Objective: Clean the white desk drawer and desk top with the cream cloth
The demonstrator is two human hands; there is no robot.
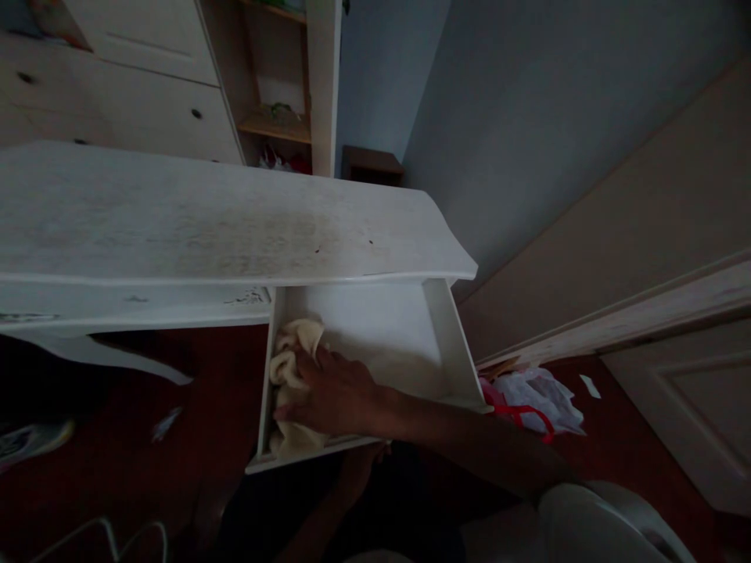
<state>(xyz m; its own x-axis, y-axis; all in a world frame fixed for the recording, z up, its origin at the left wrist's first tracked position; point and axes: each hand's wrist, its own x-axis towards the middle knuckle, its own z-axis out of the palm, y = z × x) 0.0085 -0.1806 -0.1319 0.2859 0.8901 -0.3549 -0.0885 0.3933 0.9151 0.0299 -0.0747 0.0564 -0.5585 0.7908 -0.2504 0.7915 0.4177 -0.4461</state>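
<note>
A pulled-out white drawer (461, 344) juts from the front of a white table. Inside it, along the left wall, lies a crumpled cream cloth (296, 442). My right hand (337, 391) reaches in from the right and presses on this cloth, fingers bent over it and partly sunk in its folds. Below the drawer's front edge is my left hand (361, 465), dim and partly hidden by the front panel. It seems to hold the drawer there, with its fingertips close to the edge.
The white tabletop (235, 223) has dark stains and a few small specks. A white cabinet (158, 102) and open shelves (275, 125) stand behind. On the red floor at right lies a plastic bag (540, 395) with red handles. A shoe (35, 442) shows at left.
</note>
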